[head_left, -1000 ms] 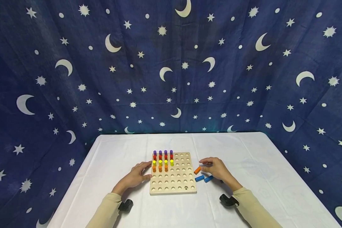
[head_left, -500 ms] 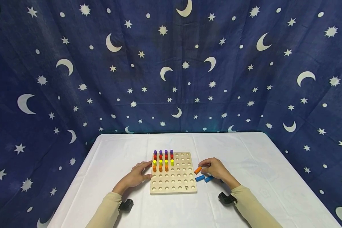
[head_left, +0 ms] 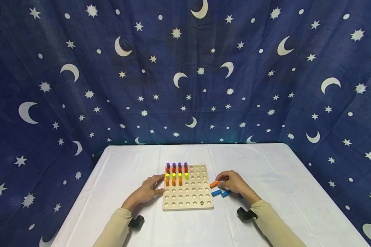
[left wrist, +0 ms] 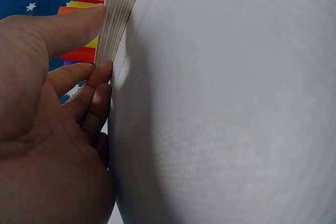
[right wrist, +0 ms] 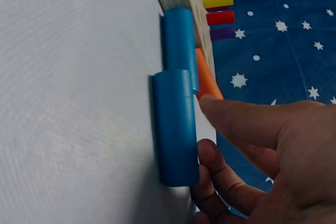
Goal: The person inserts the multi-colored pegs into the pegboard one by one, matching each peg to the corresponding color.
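A wooden pegboard lies on the table, with rows of purple, red and yellow pegs and three orange pegs standing in its far left part. My left hand rests against the board's left edge; its thumb and fingertips touch the side in the left wrist view. To the right of the board, my right hand pinches a loose orange peg by its far end, the peg tilted beside the board's edge. Two blue pegs lie under that hand; fingers partly hide the orange peg in the right wrist view.
A white cloth covers the table. More blue shows beneath the right wrist, mostly hidden. Black wrist mounts hang below both forearms. A dark blue curtain with moons and stars stands behind the table.
The right hand's fingers have closed on the loose orange peg, and the peg has turned and lifted slightly at its far end. The left hand and the board stay in place.
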Action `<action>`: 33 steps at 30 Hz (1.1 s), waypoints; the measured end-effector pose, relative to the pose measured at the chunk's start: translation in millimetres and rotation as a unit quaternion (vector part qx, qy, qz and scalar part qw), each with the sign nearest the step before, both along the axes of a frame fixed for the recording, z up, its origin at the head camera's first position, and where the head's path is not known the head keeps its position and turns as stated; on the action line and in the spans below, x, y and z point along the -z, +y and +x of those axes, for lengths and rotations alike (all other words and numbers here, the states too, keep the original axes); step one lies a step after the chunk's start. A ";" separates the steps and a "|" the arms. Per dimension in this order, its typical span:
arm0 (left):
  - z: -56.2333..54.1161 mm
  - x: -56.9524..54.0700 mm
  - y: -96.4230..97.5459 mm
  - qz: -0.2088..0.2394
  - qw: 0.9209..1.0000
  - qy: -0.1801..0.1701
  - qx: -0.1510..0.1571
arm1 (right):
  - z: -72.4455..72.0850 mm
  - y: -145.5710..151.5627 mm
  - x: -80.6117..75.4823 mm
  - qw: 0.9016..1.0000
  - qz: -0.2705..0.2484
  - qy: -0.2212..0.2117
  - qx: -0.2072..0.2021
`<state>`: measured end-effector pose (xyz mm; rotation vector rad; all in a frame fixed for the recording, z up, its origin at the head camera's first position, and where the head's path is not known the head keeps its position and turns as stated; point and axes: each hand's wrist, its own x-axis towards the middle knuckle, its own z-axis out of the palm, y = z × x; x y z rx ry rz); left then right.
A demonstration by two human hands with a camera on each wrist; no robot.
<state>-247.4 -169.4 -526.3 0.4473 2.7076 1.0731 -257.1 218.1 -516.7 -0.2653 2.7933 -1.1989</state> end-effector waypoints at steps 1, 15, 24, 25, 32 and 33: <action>0.4 -0.2 -0.2 0.001 1.000 -0.002 -0.002 | -0.1 0.9 -0.1 1.000 -0.006 -0.002 -0.004; 0.9 1.1 -1.0 0.001 1.000 0.010 0.001 | -2.7 -7.9 -9.4 0.994 -0.104 -0.026 0.035; 0.9 -2.0 0.4 0.001 1.000 -0.008 -0.011 | 5.0 -17.2 -21.6 0.990 -0.139 0.009 0.021; 1.0 -2.7 0.6 0.001 1.000 -0.009 -0.011 | 5.5 -18.4 -22.6 0.990 -0.137 0.013 0.023; 1.6 -3.2 1.4 -0.002 1.000 -0.015 -0.014 | 9.9 -28.7 -31.2 0.990 -0.135 0.031 0.026; 1.6 -2.7 1.3 -0.002 1.000 -0.016 -0.014 | 10.7 -30.4 -32.2 0.989 -0.140 0.031 0.026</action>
